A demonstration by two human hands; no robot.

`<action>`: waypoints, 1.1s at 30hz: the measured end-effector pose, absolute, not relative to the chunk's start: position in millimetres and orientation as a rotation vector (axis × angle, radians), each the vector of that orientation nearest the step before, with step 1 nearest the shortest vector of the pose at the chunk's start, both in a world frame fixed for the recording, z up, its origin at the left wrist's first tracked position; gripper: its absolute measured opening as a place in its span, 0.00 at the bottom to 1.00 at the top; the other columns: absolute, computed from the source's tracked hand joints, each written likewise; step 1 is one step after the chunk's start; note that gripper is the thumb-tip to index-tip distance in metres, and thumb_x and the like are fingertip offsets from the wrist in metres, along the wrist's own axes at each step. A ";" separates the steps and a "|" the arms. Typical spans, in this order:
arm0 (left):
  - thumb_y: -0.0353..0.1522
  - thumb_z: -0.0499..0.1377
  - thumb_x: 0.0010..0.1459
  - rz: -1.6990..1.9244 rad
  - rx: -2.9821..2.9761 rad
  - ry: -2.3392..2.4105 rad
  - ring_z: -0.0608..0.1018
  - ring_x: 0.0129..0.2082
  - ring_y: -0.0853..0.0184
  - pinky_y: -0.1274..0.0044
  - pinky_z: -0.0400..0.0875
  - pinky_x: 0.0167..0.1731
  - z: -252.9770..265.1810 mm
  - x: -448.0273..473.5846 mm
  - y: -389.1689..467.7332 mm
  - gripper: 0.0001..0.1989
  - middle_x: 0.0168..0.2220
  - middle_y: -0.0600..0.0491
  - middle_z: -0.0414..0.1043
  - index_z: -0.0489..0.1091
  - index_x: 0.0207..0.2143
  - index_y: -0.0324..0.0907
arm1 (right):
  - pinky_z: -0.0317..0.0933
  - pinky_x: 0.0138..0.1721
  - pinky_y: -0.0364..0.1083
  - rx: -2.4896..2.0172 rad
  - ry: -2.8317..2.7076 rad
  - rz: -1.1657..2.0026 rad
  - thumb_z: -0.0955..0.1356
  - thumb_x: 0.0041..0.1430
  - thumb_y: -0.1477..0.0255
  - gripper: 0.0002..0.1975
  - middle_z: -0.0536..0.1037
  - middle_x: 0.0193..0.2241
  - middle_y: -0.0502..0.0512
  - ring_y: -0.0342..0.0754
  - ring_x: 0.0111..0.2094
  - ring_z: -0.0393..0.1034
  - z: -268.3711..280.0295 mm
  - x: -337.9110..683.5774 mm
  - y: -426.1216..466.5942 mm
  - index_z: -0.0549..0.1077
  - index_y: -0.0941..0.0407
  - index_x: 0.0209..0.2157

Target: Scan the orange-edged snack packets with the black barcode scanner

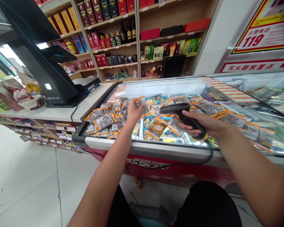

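My right hand [196, 124] is wrapped round the grip of a black barcode scanner [175, 108], whose head points left over the glass top of a chest freezer. A cable runs from its yellow-rimmed base. My left hand [134, 111] is closed on the edge of a small orange-edged snack packet [139, 101]. Below and left of that hand lies a heap of similar packets [105, 121], many with barcodes facing up. One packet [156, 128] with a brown front lies between my hands. More packets [239, 123] spread over the glass on the right.
A counter [82, 97] at left carries a black checkout terminal [49, 69] and a paper bowl [32, 102]. Shelves [113, 45] of boxes and bottles stand behind the freezer [104, 143]. The scanner cable [180, 164] hangs along its front. A packet [139, 183] lies on the floor.
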State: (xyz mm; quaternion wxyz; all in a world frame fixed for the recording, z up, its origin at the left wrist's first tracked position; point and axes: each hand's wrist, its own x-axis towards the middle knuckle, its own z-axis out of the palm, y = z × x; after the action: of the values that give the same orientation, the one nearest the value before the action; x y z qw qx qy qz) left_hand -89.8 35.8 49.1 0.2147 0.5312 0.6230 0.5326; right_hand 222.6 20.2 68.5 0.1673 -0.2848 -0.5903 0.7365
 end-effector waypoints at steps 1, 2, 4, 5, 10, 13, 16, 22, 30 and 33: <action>0.35 0.70 0.66 1.518 1.455 1.699 0.79 0.43 0.56 0.64 0.77 0.53 50.2 -88.7 35.3 0.10 0.36 0.51 0.74 0.78 0.49 0.45 | 0.48 0.16 0.39 -0.800 -1.680 2.085 0.72 0.72 0.42 0.29 0.66 0.24 0.45 0.35 0.16 0.50 68.1 222.5 20.6 0.65 0.53 0.34; 0.36 0.71 0.66 1.553 1.439 1.670 0.77 0.39 0.57 0.65 0.76 0.50 51.0 -87.7 34.7 0.08 0.33 0.54 0.70 0.78 0.45 0.46 | 0.48 0.17 0.40 -0.797 -1.677 2.076 0.72 0.71 0.42 0.29 0.66 0.24 0.45 0.35 0.15 0.50 67.9 222.5 21.0 0.66 0.53 0.36; 0.36 0.74 0.64 1.606 1.409 1.614 0.73 0.36 0.60 0.67 0.74 0.47 52.2 -86.3 33.5 0.08 0.30 0.56 0.65 0.78 0.41 0.46 | 0.47 0.17 0.40 -0.797 -1.664 2.070 0.73 0.71 0.43 0.27 0.67 0.24 0.44 0.36 0.15 0.49 67.4 222.6 21.3 0.68 0.53 0.39; 0.35 0.74 0.63 1.617 1.397 1.594 0.72 0.35 0.61 0.68 0.74 0.46 52.5 -85.7 33.0 0.08 0.30 0.56 0.65 0.78 0.40 0.46 | 0.47 0.17 0.40 -0.796 -1.653 2.073 0.73 0.71 0.43 0.27 0.67 0.24 0.44 0.36 0.15 0.49 67.1 222.9 21.4 0.68 0.52 0.40; 0.33 0.74 0.62 1.620 1.369 1.558 0.72 0.35 0.61 0.68 0.74 0.46 53.5 -83.8 31.0 0.07 0.29 0.56 0.65 0.78 0.38 0.46 | 0.45 0.17 0.39 -0.761 -1.627 2.088 0.71 0.75 0.45 0.25 0.66 0.24 0.43 0.35 0.16 0.44 65.2 225.0 22.2 0.68 0.53 0.40; 0.33 0.75 0.61 1.618 1.365 1.539 0.74 0.37 0.59 0.66 0.74 0.50 53.7 -84.2 30.1 0.08 0.29 0.56 0.65 0.78 0.36 0.46 | 0.45 0.17 0.39 -0.757 -1.623 2.084 0.72 0.74 0.45 0.25 0.65 0.24 0.43 0.34 0.16 0.44 64.9 225.1 22.2 0.68 0.53 0.40; 0.35 0.75 0.62 1.589 1.396 1.584 0.76 0.40 0.57 0.64 0.75 0.53 52.5 -84.8 30.6 0.09 0.31 0.55 0.68 0.78 0.39 0.46 | 0.46 0.17 0.38 -0.775 -1.615 2.074 0.73 0.73 0.45 0.25 0.66 0.23 0.43 0.35 0.16 0.45 65.8 223.9 22.0 0.70 0.54 0.41; 0.33 0.70 0.67 1.386 1.559 1.821 0.78 0.65 0.47 0.59 0.71 0.67 47.7 -82.1 30.1 0.28 0.63 0.36 0.75 0.69 0.66 0.43 | 0.49 0.16 0.38 -0.801 -1.631 2.094 0.71 0.74 0.43 0.32 0.65 0.23 0.46 0.34 0.16 0.47 68.3 223.4 24.4 0.66 0.55 0.29; 0.55 0.60 0.74 0.657 2.077 1.820 0.51 0.86 0.40 0.51 0.56 0.79 32.9 -79.7 -23.7 0.39 0.84 0.32 0.49 0.60 0.78 0.47 | 0.48 0.18 0.40 -0.827 -1.609 2.086 0.69 0.75 0.43 0.31 0.64 0.23 0.45 0.36 0.16 0.47 62.1 226.5 29.4 0.67 0.54 0.30; 0.60 0.61 0.70 0.482 2.259 1.755 0.40 0.87 0.36 0.48 0.49 0.82 25.5 -70.5 -41.4 0.49 0.87 0.34 0.40 0.54 0.82 0.46 | 0.48 0.18 0.39 -0.833 -1.637 2.075 0.70 0.72 0.41 0.31 0.65 0.23 0.44 0.35 0.15 0.46 62.2 225.4 28.8 0.66 0.54 0.31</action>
State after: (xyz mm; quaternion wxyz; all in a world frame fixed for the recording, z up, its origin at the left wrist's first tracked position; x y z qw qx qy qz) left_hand -70.5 -41.4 25.5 0.1202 0.7730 0.6006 0.1650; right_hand 225.4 28.8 62.2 0.1842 -0.2955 -0.5807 0.7359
